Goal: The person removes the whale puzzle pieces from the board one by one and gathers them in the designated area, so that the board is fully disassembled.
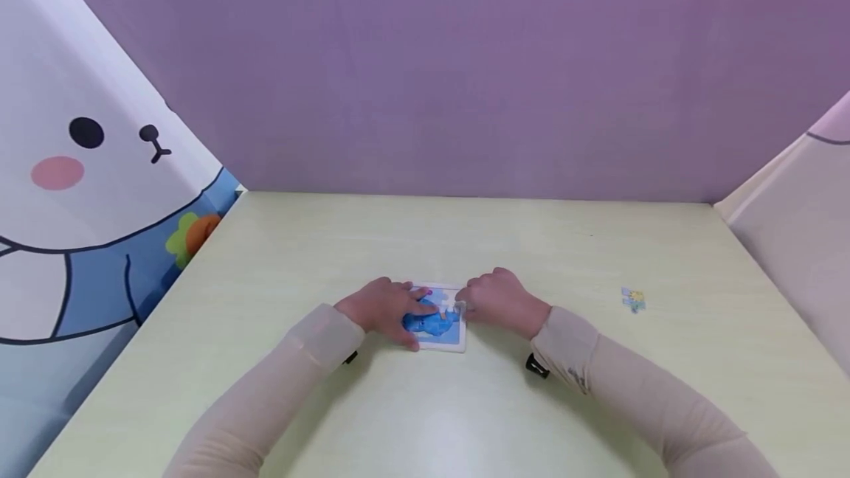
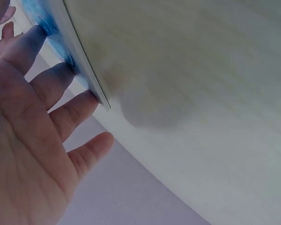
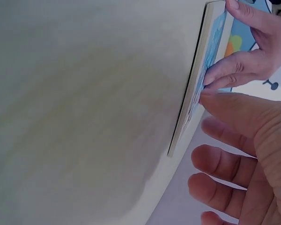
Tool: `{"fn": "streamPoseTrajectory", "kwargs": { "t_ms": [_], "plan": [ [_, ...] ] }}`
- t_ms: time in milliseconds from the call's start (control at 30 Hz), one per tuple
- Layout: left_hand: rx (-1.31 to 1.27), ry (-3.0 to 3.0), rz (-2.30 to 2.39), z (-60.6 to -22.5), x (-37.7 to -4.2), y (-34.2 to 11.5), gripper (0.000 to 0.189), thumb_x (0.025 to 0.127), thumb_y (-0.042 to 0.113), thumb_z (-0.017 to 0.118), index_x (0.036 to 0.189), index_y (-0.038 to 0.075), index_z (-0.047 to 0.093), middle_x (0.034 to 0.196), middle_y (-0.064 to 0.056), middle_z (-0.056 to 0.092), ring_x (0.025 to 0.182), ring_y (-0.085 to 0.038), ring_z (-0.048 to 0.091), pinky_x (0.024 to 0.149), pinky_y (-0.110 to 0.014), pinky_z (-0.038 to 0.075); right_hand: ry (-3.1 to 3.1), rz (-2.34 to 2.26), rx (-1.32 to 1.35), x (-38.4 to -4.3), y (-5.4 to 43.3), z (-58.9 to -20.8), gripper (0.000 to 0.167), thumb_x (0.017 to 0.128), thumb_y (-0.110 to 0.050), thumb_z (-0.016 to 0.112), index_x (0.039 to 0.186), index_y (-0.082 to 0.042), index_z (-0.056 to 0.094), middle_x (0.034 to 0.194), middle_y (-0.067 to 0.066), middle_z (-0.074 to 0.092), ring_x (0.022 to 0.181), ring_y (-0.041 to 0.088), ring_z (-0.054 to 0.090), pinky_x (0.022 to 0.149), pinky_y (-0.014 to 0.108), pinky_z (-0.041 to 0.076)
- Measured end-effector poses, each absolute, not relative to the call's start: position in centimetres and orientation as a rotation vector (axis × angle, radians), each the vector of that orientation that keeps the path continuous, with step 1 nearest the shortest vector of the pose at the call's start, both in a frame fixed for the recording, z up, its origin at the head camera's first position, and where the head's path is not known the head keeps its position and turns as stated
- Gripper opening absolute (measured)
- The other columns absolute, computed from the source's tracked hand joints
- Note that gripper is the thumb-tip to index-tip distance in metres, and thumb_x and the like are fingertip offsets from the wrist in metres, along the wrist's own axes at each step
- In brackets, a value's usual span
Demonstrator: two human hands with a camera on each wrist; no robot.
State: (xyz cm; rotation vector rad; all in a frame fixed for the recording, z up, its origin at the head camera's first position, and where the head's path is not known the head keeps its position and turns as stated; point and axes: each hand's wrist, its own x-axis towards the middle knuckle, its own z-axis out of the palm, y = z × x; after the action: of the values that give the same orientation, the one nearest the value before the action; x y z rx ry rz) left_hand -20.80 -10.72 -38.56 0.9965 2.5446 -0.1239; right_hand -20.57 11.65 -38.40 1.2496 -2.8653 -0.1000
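A small jigsaw puzzle (image 1: 440, 327) with a blue picture and a white border lies flat on the table. My left hand (image 1: 392, 310) rests across its left part with fingers spread, the fingertips on the picture and the thumb near the lower edge. In the left wrist view, the fingers (image 2: 61, 79) reach over the board's edge. At the right edge, my right hand (image 1: 501, 303) has curled fingers and pinches a small pale puzzle piece (image 1: 460, 306) against the picture. The right thumb (image 3: 225, 101) touches the puzzle's surface in the right wrist view; the piece is mostly hidden there.
A few joined puzzle pieces (image 1: 634, 299) lie on the pale wooden table (image 1: 432, 419), off to the right. A purple wall panel (image 1: 465, 80) stands behind the table, and a cartoon-printed cloth (image 1: 99, 168) hangs along the left side.
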Motion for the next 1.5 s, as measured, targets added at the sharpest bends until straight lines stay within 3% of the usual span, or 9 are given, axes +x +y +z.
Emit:
{"fn": "streamPoseTrajectory", "kwargs": {
  "t_ms": [367,667,1000,1300,1500],
  "plan": [
    [0.996,2.540,-0.142,-38.5,-20.7,-10.8,0.069,0.082,0.055,0.067,0.144,0.033,0.044,0.152,0.000,0.035,0.136,-0.031,0.037,0.102,-0.049,0.037,-2.881,-0.128,1.312,-20.7,10.6,-38.8,0.019,0.084,-0.033,0.073,0.093,-0.016,0.075,0.080,-0.001,0.071,0.065,0.011,0.061,0.058,0.029,0.046],
    [0.976,2.539,-0.115,-38.4,-20.6,-10.9,0.069,0.082,0.054,0.068,0.144,0.034,0.045,0.153,0.000,0.035,0.137,-0.031,0.035,0.103,-0.050,0.035,-3.001,-0.125,1.265,-20.7,9.9,-38.8,0.023,0.086,-0.034,0.072,0.095,-0.013,0.075,0.080,0.000,0.070,0.067,0.013,0.061,0.062,0.034,0.049],
    [1.002,2.547,-0.129,-38.3,-20.6,-11.1,0.068,0.082,0.053,0.067,0.143,0.033,0.046,0.152,0.000,0.036,0.136,-0.030,0.037,0.098,-0.047,0.040,-3.431,0.462,0.801,-21.5,8.9,-38.5,0.021,0.082,-0.021,0.073,0.100,-0.011,0.073,0.103,0.002,0.068,0.086,0.018,0.058,0.073,0.040,0.049],
    [1.020,2.538,-0.108,-37.8,-20.5,-11.9,0.069,0.083,0.053,0.067,0.144,0.031,0.045,0.152,-0.001,0.036,0.137,-0.031,0.036,0.102,-0.048,0.038,-3.441,0.481,0.775,-21.3,8.1,-37.6,0.019,0.081,-0.019,0.075,0.097,-0.010,0.072,0.100,0.002,0.068,0.082,0.016,0.057,0.070,0.038,0.049],
    [0.985,2.534,-0.119,-37.7,-20.4,-11.9,0.071,0.082,0.055,0.067,0.144,0.032,0.044,0.152,0.000,0.036,0.138,-0.031,0.034,0.105,-0.049,0.034,-3.415,0.566,0.752,-21.0,8.0,-37.2,0.009,0.081,-0.016,0.075,0.083,-0.013,0.067,0.084,-0.003,0.063,0.073,0.015,0.054,0.062,0.032,0.045]
  ]
}}
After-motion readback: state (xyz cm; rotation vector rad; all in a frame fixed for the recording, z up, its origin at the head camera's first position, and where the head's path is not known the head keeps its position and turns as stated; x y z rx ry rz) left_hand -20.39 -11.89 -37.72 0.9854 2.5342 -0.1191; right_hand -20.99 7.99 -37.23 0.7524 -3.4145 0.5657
